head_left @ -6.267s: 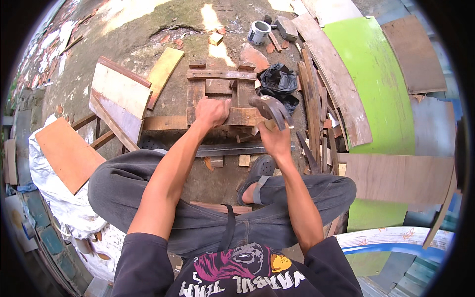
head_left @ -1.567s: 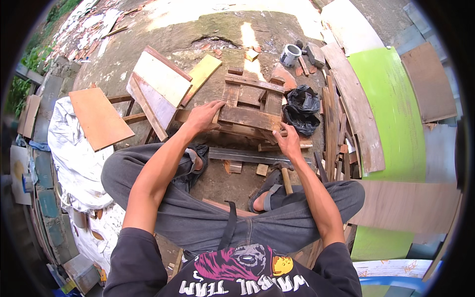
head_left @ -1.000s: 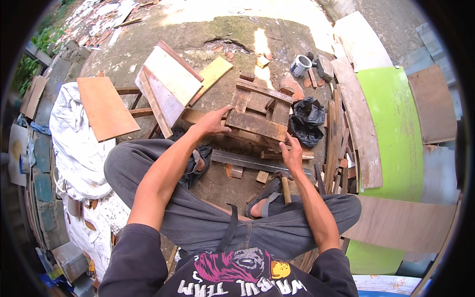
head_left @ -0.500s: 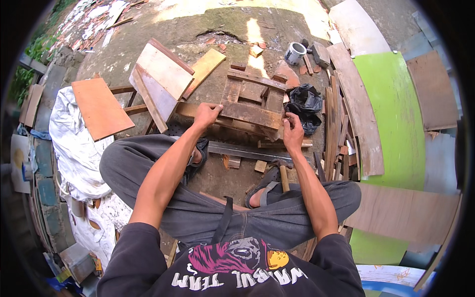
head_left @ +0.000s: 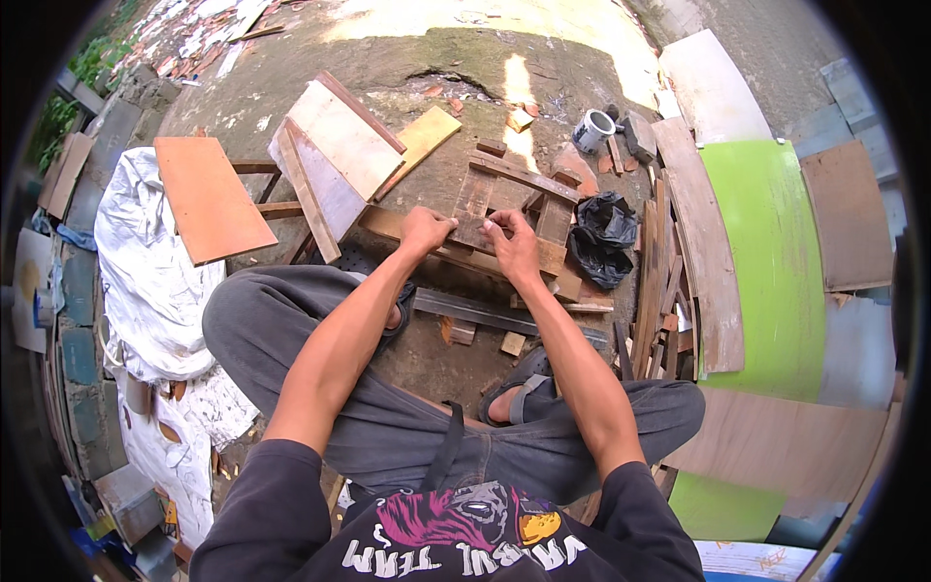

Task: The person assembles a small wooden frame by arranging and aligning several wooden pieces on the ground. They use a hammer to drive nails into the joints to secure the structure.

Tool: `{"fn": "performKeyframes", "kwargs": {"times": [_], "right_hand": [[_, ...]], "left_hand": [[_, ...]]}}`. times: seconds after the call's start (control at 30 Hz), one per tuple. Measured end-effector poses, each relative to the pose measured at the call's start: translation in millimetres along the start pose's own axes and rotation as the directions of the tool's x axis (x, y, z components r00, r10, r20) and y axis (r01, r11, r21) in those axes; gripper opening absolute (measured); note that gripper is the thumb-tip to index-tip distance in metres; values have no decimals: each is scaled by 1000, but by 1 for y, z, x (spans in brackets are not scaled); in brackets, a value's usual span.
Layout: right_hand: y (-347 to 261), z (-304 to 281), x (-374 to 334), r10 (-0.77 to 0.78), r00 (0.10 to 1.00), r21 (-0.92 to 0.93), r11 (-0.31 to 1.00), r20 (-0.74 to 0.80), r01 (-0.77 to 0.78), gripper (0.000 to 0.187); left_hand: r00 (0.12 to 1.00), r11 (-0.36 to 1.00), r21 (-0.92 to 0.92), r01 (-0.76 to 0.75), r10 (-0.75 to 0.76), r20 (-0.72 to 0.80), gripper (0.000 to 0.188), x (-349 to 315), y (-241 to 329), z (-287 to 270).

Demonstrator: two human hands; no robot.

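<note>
A small weathered wooden frame [head_left: 553, 221] of nailed slats lies before me, on top of a longer board [head_left: 382, 222]. My left hand [head_left: 427, 231] is closed at its near left corner, thumb and fingertips pressed on the front slat. Close beside it, my right hand [head_left: 516, 246] is over the middle of the same slat, thumb and forefinger pinched together. Whatever sits between those fingertips is too small to make out. Both hands hide much of the front slat.
A black plastic bag [head_left: 603, 238] lies right of the frame, a paint can [head_left: 593, 130] beyond it. Wood strips [head_left: 652, 281] and a green panel [head_left: 771, 252] line the right. Leftward are leaning boards [head_left: 335, 136], an orange-brown panel [head_left: 213, 199] and white sacking [head_left: 145, 281].
My right hand has moved left from the front slat's right end to its middle, near my left hand. Its fingers are now pinched. The wooden handle by my right foot no longer shows.
</note>
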State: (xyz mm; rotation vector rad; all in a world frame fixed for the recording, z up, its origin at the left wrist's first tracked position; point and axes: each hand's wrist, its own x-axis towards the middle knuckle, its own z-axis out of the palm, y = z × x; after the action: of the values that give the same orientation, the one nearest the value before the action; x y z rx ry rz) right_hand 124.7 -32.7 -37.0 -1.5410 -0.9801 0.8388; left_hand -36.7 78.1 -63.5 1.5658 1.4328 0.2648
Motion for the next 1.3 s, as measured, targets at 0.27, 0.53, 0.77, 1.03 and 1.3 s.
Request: {"fn": "performKeyframes", "kwargs": {"times": [0.27,0.53,0.77,1.03,1.3], "right_hand": [[9,21,7,-31,999,-149,988,-32,26,11],[4,23,4,-66,997,-284,957,-37,52,11],[4,22,5,-160,987,-366,918,3,150,10],[-5,-5,-17,-177,982,-228,961,-66,158,11],[44,-147,-45,164,842,-167,944,-514,-286,24]], "left_hand": [[1000,1000,4,-6,6,-3,34,-2,2,-1],[1000,1000,-20,-16,16,1,34,-3,0,-4],[999,997,-74,31,-27,47,31,-4,3,-6],[953,887,-420,189,-64,295,56,19,-41,13],[905,721,-598,350,-95,415,92,-22,-32,28]]}}
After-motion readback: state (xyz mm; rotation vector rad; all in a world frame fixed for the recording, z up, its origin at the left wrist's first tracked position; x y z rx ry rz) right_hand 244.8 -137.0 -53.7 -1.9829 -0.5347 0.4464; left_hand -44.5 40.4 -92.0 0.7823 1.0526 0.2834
